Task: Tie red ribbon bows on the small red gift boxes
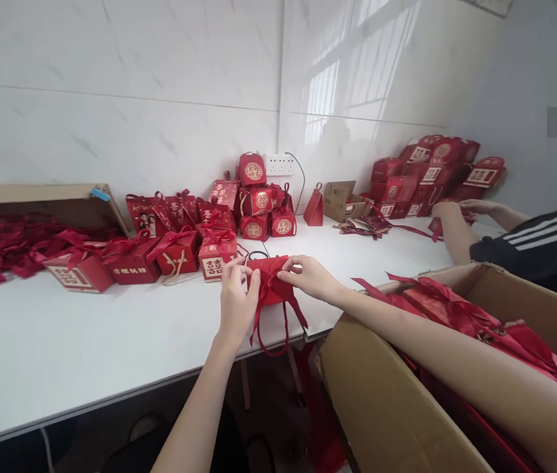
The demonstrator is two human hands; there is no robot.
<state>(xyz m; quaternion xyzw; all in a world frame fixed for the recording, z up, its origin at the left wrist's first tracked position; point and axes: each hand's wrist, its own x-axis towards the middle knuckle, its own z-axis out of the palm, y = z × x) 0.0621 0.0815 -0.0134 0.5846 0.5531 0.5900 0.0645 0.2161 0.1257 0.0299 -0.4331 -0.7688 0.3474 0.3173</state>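
A small red box (274,295) with a red ribbon bow on top stands at the table's front edge, its corded handle hanging down over the edge. My left hand (240,295) is at the box's left side, thumb and fingers pinched on the ribbon bow (269,276). From the right, my right hand (308,277) pinches the other side of the same bow. Two ribbon tails hang down in front of the box. The fingertips cover part of the knot.
Finished-looking red boxes (175,253) line the table behind left, beside a carton of ribbons (17,243). Stacked red boxes (261,200) stand near the wall. A large open carton (381,387) is at front right. Another person's hands (448,213) work at far right.
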